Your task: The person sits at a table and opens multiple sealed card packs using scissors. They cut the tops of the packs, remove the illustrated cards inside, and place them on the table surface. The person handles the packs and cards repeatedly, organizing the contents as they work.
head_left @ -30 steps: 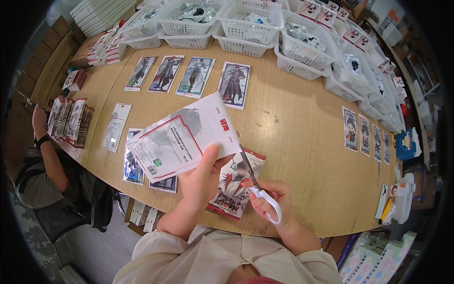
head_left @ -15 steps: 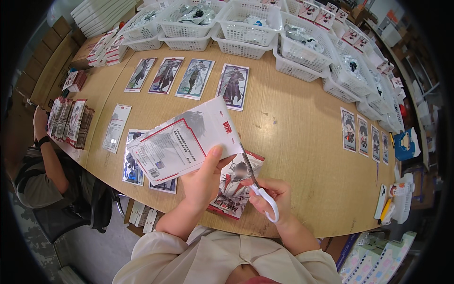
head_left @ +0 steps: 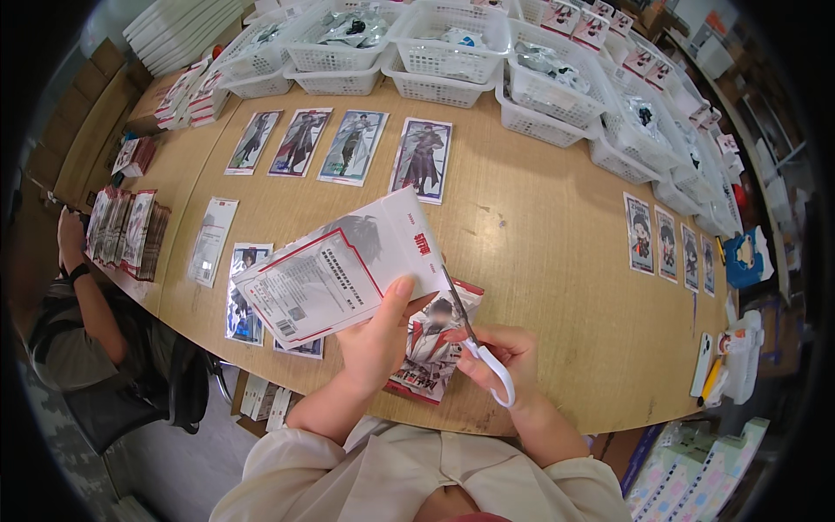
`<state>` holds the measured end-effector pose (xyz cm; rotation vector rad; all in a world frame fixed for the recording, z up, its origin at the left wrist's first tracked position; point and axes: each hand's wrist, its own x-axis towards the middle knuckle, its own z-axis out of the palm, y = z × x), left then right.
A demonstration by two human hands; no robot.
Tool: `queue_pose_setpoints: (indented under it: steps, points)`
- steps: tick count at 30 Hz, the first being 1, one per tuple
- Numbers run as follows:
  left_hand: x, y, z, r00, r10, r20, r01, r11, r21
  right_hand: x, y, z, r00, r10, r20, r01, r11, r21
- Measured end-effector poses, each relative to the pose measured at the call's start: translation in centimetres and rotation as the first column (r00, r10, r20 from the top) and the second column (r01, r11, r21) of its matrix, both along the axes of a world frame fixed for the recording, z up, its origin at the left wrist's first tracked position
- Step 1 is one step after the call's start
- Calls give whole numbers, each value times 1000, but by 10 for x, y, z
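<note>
My left hand is closed on a flat white packet with red trim and a grey figure print, its thumb pressed on the front. In my right hand is a pair of scissors with white handles, the fingers wrapped round them. The dark blades lie at the packet's right edge; whether they have cut into it I cannot tell. Below, on the table, lies another packet with a red and white figure print, partly hidden by my hands. A blue-toned card lies partly under the held packet.
Long figure cards lie in a row across the wooden table, with smaller cards at the right. White baskets of bagged items line the far edge. Stacked packets stand at left, near another person's arm.
The view has shifted slightly, so the table's contents sit a little further left. My hands keep hold of the packet and scissors in nearly the same place.
</note>
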<state>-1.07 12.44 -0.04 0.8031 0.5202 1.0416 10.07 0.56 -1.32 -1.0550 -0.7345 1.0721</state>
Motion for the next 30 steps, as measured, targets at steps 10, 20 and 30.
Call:
queue_pose_setpoints:
  steps: [10,20,30]
  points:
    - [8,-9,-7,999,-38,34,40,997,-61,15,-9,18,995,-98,-20,98,994,39]
    - [-1,7,2,961,-276,14,273,941,-201,27,5,16,927,-374,33,373,928,12]
    - [8,11,7,872,-385,303,435,892,-119,23,9,6,898,-356,-257,355,933,-52]
